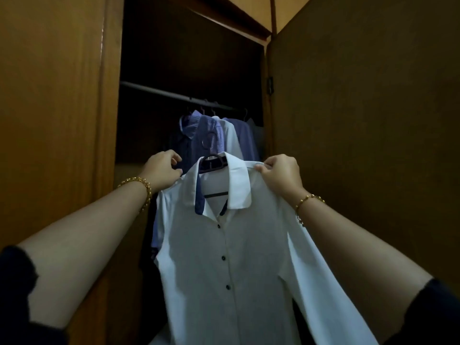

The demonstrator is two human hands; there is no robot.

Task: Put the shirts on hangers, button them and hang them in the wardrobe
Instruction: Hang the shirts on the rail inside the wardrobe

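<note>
The left hand has its fingers curled, thumb and fingertips pinching the left shoulder of a white shirt. The right hand is curled the same way, pinching the fabric at the other shoulder, just beside the collar's edge. Between the two sets of fingers the shirt hangs on a dark hanger. The top of the hanger shows inside the open collar, and its hook rises just above the fingers. The collar is white outside and dark blue on its inner band. Below the fingers the shirt front lies closed, with a row of dark buttons running down the middle. One sleeve falls away under the right wrist.

Beyond the fingers stands the open wardrobe, dark inside. A metal rail runs across it, well above the hands. Several shirts, blue and white, hang from the rail just behind the held hanger's hook. The held hanger is not on the rail.

A gold bead bracelet circles the left wrist, and a second bracelet circles the right. A brown wooden door stands to the right of the right hand.
</note>
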